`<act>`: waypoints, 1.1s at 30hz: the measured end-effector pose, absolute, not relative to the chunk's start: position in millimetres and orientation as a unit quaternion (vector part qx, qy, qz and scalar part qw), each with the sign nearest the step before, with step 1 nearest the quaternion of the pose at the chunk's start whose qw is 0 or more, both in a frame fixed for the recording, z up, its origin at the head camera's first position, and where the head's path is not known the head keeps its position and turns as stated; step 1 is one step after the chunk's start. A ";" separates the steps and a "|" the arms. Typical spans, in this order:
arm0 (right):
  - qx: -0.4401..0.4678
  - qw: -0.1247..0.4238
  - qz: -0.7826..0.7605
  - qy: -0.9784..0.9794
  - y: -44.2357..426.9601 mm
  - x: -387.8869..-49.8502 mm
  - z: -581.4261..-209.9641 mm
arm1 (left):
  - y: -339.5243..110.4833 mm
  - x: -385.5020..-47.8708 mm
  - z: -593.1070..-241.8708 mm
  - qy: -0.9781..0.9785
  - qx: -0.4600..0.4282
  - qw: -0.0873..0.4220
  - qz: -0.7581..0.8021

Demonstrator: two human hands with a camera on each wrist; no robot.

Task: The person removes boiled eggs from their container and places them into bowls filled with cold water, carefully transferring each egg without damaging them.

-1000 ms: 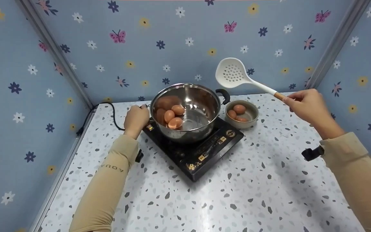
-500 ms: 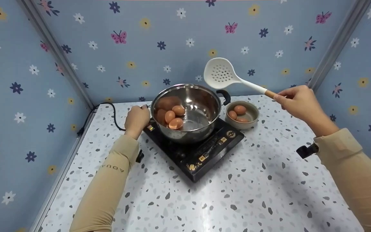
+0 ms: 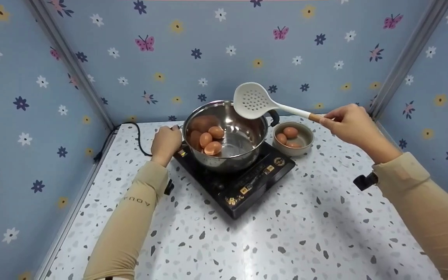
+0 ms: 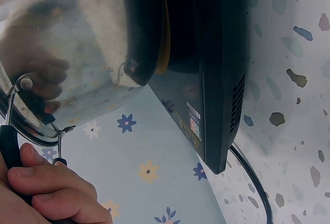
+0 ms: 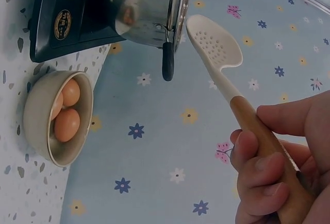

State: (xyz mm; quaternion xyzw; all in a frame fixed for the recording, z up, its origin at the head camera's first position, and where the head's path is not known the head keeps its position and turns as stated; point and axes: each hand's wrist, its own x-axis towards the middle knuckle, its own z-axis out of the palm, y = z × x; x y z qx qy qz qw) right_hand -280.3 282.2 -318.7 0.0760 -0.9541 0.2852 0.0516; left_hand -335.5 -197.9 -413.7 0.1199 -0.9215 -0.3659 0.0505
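A steel pot point(image 3: 224, 162) holds three brown eggs point(image 3: 213, 148) along its left inner side. My left hand point(image 3: 166, 144) grips the pot's black left handle point(image 4: 11, 147), fingers curled round it in the left wrist view. My right hand point(image 3: 346, 123) holds a white slotted skimmer point(image 3: 252, 102) by its wooden handle point(image 5: 252, 118). In the head view the skimmer's perforated head overlaps the pot's far right rim; the right wrist view shows it just above the rim, apart from it. No egg lies on the skimmer.
Under the pot is a black induction cooker point(image 3: 243, 190) with a power cord point(image 3: 136, 136) running left. A beige bowl point(image 3: 305, 146) with three brown eggs point(image 3: 290, 132) stands right of the pot. Blue patterned walls point(image 3: 224, 54) enclose the speckled table point(image 3: 286, 241).
My right hand has carried the skimmer leftward, from above the bowl to over the pot's right rim, and lowered its head slightly. My left hand stays on the pot handle.
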 end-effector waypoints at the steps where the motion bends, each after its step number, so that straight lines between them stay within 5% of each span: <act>1: 0.075 0.049 0.285 -0.954 281.1 -280.6 -319.1 | -197.7 -335.1 -413.6 -0.921 0.118 0.052 -0.367; 33: 0.128 -0.001 0.192 -0.973 233.6 -292.6 -319.5 | -196.7 -337.0 -414.6 -0.921 0.127 0.055 -0.364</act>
